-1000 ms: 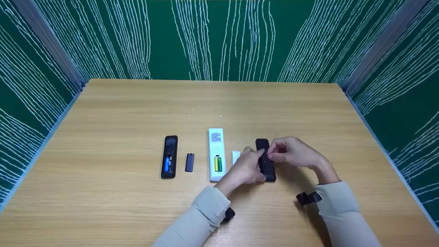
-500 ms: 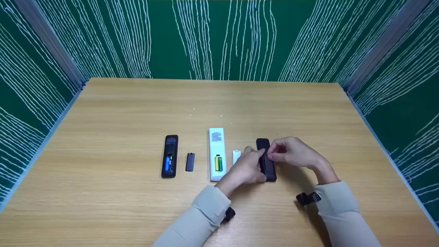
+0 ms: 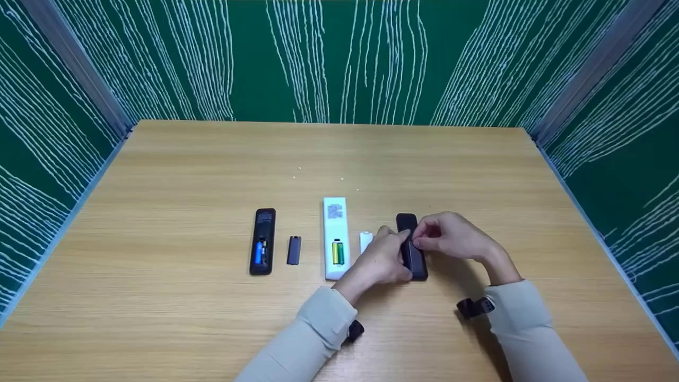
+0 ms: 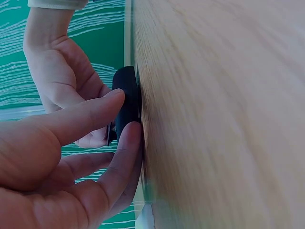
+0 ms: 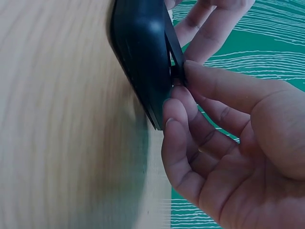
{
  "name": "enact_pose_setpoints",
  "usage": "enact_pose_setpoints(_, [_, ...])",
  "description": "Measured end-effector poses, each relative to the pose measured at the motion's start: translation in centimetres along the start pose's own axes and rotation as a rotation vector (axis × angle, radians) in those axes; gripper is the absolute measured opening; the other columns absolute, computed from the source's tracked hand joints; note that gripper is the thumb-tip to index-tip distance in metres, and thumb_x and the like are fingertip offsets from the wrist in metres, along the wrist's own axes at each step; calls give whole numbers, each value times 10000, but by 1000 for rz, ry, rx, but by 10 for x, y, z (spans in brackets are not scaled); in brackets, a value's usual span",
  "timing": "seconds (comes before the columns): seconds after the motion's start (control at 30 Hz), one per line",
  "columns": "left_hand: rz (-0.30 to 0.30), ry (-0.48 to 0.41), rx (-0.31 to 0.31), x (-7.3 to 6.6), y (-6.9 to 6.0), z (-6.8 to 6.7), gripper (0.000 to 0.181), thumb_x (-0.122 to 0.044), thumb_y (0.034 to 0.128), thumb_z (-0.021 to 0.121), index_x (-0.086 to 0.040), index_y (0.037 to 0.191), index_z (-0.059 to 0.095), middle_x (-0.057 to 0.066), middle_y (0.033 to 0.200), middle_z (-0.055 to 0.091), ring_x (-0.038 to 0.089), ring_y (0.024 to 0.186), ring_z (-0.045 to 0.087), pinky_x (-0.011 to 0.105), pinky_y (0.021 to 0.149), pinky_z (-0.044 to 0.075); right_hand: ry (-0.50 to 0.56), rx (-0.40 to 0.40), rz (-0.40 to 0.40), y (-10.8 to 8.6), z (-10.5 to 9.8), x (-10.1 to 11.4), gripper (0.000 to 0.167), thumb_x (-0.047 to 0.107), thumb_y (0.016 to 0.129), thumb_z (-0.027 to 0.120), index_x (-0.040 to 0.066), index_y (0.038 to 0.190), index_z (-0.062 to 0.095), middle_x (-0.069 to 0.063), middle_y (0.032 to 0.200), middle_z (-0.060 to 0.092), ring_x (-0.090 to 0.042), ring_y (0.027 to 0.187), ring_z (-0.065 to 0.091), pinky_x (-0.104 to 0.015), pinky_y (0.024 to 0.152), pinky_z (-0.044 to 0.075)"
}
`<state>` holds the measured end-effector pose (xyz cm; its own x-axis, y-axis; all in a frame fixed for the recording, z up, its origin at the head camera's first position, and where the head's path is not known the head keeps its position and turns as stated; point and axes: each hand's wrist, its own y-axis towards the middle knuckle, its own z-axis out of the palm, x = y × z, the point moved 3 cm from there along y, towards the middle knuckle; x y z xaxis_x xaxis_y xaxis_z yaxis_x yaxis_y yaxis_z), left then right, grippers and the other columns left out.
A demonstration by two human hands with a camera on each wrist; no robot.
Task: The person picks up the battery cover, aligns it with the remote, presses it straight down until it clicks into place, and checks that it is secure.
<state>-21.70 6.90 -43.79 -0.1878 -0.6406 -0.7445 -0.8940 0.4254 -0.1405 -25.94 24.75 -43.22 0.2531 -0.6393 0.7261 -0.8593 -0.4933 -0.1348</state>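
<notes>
Tabletop [image 3: 212, 329], rightmost remote [image 3: 417, 262], long axis forward

Black remote [image 3: 417, 261] partly behind fingers [image 3: 401, 237]

The right remote [image 5: 142, 40] and its cover [image 5: 174, 44] look like smooth black plastic with a soft sheen, the white remote [image 3: 334, 228] smooth plastic, the table [image 3: 185, 318] grained wood, and the sleeves [image 3: 327, 314] matt cloth.
</notes>
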Motion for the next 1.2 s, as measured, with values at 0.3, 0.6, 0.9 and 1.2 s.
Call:
enact_pose_setpoints(0.3, [-14,17,7,0,1,0,971,-24,742,922,-50,1599,464,156,1405,542,199,1141,557,230,1037,492,-3,1,29,0,1,-1,100,156,967,783,56,975,772,-9,883,730,-167,807,602,-228,690,483])
enact_pose_setpoints(0.6, [-34,-14,7,0,0,0,977,-21,752,915,-67,1610,449,134,1388,532,196,1118,560,234,1031,495,-28,-5,5,2,1,2,107,168,967,784,64,946,775,-2,848,717,-147,771,590,-221,668,472])
enact_pose_setpoints(0.9, [-33,-8,13,-1,0,0,971,-28,760,911,-57,1610,444,133,1386,527,195,1130,554,226,1040,488,-53,-19,12,2,2,2,38,111,951,788,100,926,761,-2,833,703,-160,764,592,-226,667,475])
enact_pose_setpoints(1.2, [10,46,-1,-1,0,-2,956,-29,739,905,-26,1590,469,161,1384,543,199,1145,538,199,1017,474,-65,-31,-12,1,2,5,60,114,942,793,109,906,746,11,810,674,-142,743,578,-223,654,462])
